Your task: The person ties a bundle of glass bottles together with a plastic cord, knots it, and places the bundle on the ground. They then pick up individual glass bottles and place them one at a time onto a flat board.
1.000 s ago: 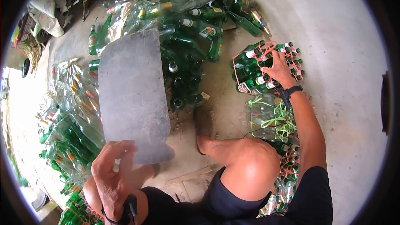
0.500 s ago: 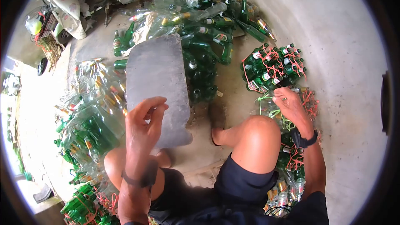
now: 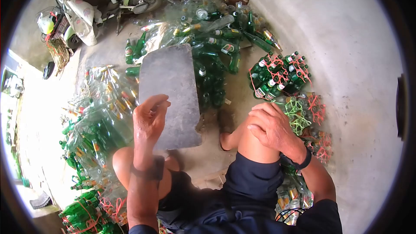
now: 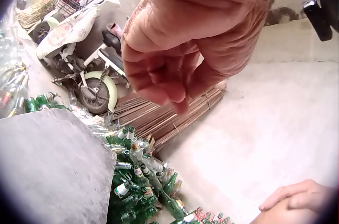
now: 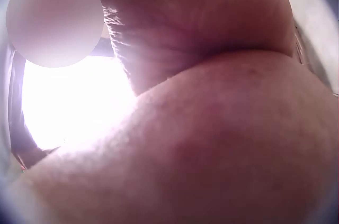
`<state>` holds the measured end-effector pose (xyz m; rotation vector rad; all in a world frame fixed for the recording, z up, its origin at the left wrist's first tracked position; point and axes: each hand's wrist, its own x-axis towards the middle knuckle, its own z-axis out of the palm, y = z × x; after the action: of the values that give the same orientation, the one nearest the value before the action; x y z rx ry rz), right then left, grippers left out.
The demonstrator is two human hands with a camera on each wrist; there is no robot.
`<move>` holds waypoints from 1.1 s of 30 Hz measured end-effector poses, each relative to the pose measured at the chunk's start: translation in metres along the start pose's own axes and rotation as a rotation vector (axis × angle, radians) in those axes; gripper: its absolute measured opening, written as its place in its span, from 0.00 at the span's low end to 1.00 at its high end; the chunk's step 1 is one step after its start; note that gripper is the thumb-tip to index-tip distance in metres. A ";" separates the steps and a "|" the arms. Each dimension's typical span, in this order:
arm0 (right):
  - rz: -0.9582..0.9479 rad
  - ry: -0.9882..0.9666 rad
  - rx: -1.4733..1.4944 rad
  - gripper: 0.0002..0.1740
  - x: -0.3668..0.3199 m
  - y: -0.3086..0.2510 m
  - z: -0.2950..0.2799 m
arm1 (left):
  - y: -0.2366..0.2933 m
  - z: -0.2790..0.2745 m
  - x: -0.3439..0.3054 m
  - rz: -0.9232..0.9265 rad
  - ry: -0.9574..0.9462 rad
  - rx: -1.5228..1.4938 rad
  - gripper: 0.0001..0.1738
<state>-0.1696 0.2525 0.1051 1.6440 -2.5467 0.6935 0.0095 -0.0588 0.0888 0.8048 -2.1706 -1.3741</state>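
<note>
Sitting beyond the right hand [image 3: 272, 126], the bundle of green glass bottles netted in red cord [image 3: 277, 76] is untouched: that hand has left it and come to the bare right knee [image 3: 255, 149], fingers draped over. The left hand [image 3: 148, 119] hangs empty, fingers loosely curled, a flat grey sheet [image 3: 171, 76] beyond it. Bundle work appears paused.

Dark navy short-sleeved cloth shirt [image 3: 242, 225], plain, matching sleeves [image 3: 321, 217] loose-edged. Dark navy cloth shorts [image 3: 255, 180], soft folds across front, straight hem above knee. Bare left hand [image 3: 150, 116], heel of palm deeply creased; broad dark wristband [image 3: 157, 169] with blocky housing, edges blurred. Bare right hand [image 3: 273, 126]; slimmer black strap [image 3: 306, 159], smooth, matte, around wrist. Forearms [image 3: 144, 195] bare. Dark brown footwear [image 3: 226, 122], type too shadowed to tell.
</note>
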 end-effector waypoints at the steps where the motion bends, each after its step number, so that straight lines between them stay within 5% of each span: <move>1: 0.004 0.005 -0.006 0.12 0.000 0.000 0.002 | -0.005 0.000 0.000 0.017 0.006 -0.022 0.11; 9: 0.062 0.098 -0.007 0.09 -0.004 -0.003 0.021 | -0.007 0.000 -0.003 0.029 -0.010 -0.034 0.11; 17: 0.071 0.146 0.008 0.17 0.002 -0.019 0.036 | -0.025 0.008 0.000 0.109 -0.049 0.059 0.13; 33: 0.039 0.169 -0.071 0.19 0.001 -0.035 0.050 | -0.028 0.024 -0.003 -0.022 -0.108 0.090 0.14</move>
<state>-0.1290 0.2208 0.0721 1.4520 -2.4602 0.7039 0.0030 -0.0504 0.0535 0.8064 -2.3276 -1.3673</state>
